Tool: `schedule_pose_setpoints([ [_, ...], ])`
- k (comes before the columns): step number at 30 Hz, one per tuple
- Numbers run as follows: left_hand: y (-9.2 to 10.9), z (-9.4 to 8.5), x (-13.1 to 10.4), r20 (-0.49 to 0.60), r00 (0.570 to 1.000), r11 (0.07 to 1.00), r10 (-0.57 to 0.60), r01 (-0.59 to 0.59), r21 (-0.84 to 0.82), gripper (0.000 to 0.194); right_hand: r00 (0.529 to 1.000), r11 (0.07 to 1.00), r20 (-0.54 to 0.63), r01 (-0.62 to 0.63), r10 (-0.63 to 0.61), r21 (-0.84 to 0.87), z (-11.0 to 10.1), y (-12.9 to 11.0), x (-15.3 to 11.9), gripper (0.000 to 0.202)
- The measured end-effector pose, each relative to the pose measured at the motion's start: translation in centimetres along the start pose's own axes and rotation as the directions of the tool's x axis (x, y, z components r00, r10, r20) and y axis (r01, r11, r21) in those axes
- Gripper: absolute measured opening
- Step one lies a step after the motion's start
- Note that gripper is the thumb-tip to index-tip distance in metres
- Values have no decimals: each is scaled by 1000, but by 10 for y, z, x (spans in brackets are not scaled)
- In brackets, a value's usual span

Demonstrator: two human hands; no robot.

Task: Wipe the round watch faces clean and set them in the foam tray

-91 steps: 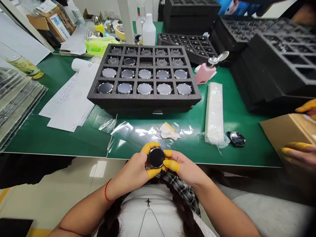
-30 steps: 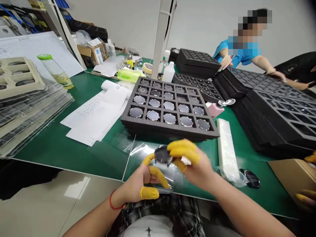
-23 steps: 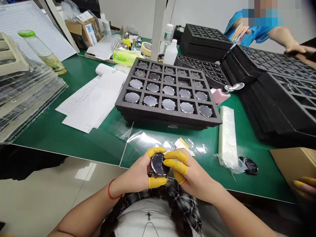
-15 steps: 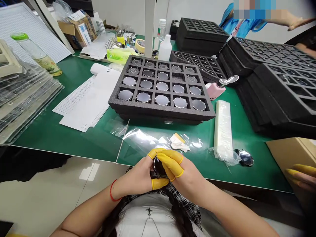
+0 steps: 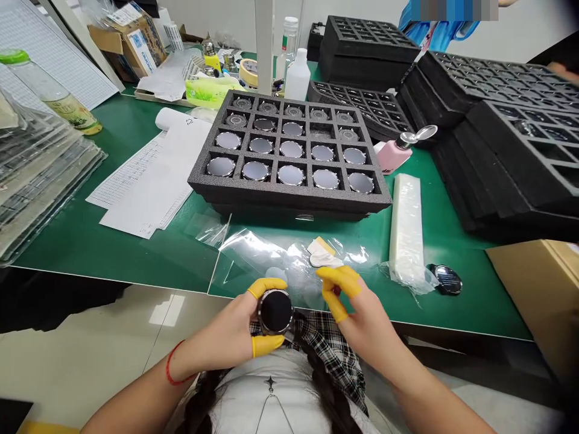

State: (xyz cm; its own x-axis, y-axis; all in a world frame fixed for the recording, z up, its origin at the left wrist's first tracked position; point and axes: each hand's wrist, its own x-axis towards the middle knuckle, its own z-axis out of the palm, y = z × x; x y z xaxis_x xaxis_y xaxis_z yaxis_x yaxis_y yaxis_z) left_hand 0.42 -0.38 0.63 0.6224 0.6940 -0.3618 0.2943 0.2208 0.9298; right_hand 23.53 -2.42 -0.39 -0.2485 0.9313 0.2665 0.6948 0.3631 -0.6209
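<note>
At the left end of the worktop (image 5: 167, 259), stacked plastic trays (image 5: 45, 187) sit beside a green-lidded bottle (image 5: 66, 108), apparently set there to be out of the arms' way. Next lie printed sheets (image 5: 149, 181), fanned flat, perhaps so they can be read from the seat, though their text is too small to make out. The left hand (image 5: 228, 330), yellow cots on finger and thumb, has its grip clamped around the sides of a round watch head (image 5: 275, 312), held face up over the lap, just short of the worktop's front edge; holding it by the sides seems meant to spare the black screen. Beyond it, the foam tray (image 5: 289, 196) rests on more foam, its compartments likely there to part one watch from another; the nearest two rows lie screen up. A white cloth scrap (image 5: 326, 260), partly over a yellow piece, lies near the right hand (image 5: 362, 307), whose grip is apart, fingers and thumb curved with nothing visible between them. The pink pump bottle (image 5: 392, 158) stands upright by the tray's right side, seemingly for easy reach. Nearer the edge, a plastic-wrapped white block (image 5: 407, 223) lies lengthwise, its loose wrap against a dark disc (image 5: 447, 279).
</note>
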Motion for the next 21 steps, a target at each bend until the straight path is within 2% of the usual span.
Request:
schedule_pose_setpoints([
  [2,3,-5,-5,-15,999,998,-37,36,-51,61,998,978,4,-66,69,-200,5,16,-3,31],
  [4,7,-6,-5,-12,999,994,-48,47,-101,62,998,942,-14,-60,59,-330,9,30,-3,27],
  [7,8,-1,-1,-47,999,996,-16,11,-93,59,996,906,-38,56,-79,-420,11,45,5,26],
  [9,7,3,4,-82,997,998,11,-16,-53,57,986,888,2,150,-165,-435,9,52,14,26],
  [11,5,7,7,-109,994,1000,18,-20,-24,56,980,885,32,192,-197,-424,7,53,21,27],
  [14,4,10,10,-140,990,1000,24,-26,-13,55,973,931,-27,209,-227,-299,6,36,25,24],
  [17,4,13,11,-143,989,999,42,-42,1,57,944,955,-147,285,-295,-88,11,3,25,20],
  [19,3,14,12,-158,986,999,52,-52,5,57,918,939,-195,334,-345,-87,17,-16,24,22],
  [21,1,13,12,-182,982,998,56,-57,3,58,902,920,-187,370,-389,-126,22,-29,20,23],
])
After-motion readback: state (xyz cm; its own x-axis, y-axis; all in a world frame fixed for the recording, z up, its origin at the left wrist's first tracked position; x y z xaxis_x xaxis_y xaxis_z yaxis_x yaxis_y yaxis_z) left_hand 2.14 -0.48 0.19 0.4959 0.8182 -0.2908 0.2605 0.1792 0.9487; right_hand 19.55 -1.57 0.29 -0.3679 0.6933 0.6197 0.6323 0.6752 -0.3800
